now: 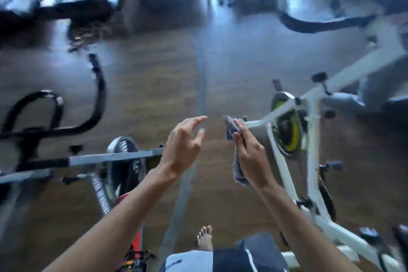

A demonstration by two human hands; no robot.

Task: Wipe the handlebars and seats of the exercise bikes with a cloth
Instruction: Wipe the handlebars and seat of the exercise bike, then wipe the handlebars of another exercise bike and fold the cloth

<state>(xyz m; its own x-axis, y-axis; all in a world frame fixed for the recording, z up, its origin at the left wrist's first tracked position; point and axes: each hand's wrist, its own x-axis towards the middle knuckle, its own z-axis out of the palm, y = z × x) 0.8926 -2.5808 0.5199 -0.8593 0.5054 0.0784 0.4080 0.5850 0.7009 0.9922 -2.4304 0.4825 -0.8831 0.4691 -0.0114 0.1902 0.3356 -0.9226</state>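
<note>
Our right hand [250, 157] grips the grey cloth [238, 168], folds hanging below the fingers; our left hand [183, 146], just beside it, spreads relaxed and holds nothing; the white bike [313, 130] stands beyond the cloth.

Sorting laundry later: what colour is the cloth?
Grey cloth, held in the right hand; head view.

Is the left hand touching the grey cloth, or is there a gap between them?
Apart. The head view shows a strip of floor between the fingertips of the left hand and the cloth, which only the right hand grips.
</note>
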